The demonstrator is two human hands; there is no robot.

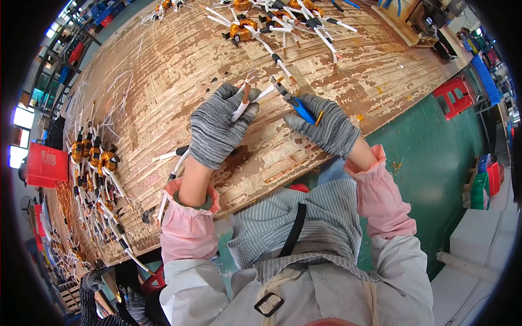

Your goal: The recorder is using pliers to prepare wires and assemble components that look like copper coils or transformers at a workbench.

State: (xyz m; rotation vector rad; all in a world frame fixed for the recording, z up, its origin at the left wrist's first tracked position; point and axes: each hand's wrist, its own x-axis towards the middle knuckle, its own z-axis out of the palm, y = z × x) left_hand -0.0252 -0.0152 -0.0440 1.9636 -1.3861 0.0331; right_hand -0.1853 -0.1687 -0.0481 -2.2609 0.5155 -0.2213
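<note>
My left hand (222, 126), in a grey striped knit glove, is closed around a white cable (237, 112). Bare copper strands (246, 92) stick up out of its end. In my right hand (328, 126), gloved the same way, is a pair of blue-handled pliers (302, 108), its jaws pointing up and left toward the cable. A white strip runs between my left fingers and the jaws; I cannot tell whether the jaws grip it. A small gold-coloured piece shows beside the right fingers, its kind unclear.
Copper-wound ring coils (242, 30) with white leads lie at the table's far side, and more coils (109, 161) are heaped at the left. The worn wooden table (163, 81) ends just before my body. A red stool (454, 99) stands right. Another person's gloved hand (136, 305) shows lower left.
</note>
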